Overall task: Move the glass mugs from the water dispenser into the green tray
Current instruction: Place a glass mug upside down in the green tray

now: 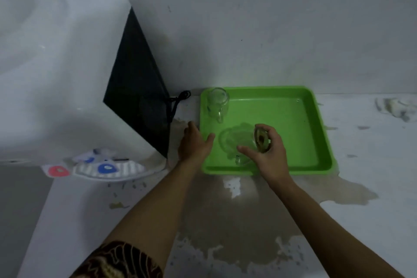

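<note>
A green tray point(293, 119) lies on the floor against the wall. One clear glass mug point(217, 101) stands in its far left corner. My right hand point(268, 153) grips a second glass mug point(242, 142) by its base and holds it tilted on its side low over the tray's near left part, mouth pointing left. My left hand point(194, 142) hovers open at the tray's left edge, fingers spread, holding nothing. The white water dispenser point(56, 74) stands to the left; no mug shows on it.
The dispenser's red and blue taps point(90, 168) and drip tray stick out at its front. A black cord point(180, 99) hangs behind its dark side panel. The floor in front of the tray is wet and stained. A crumpled cloth point(394, 106) lies far right.
</note>
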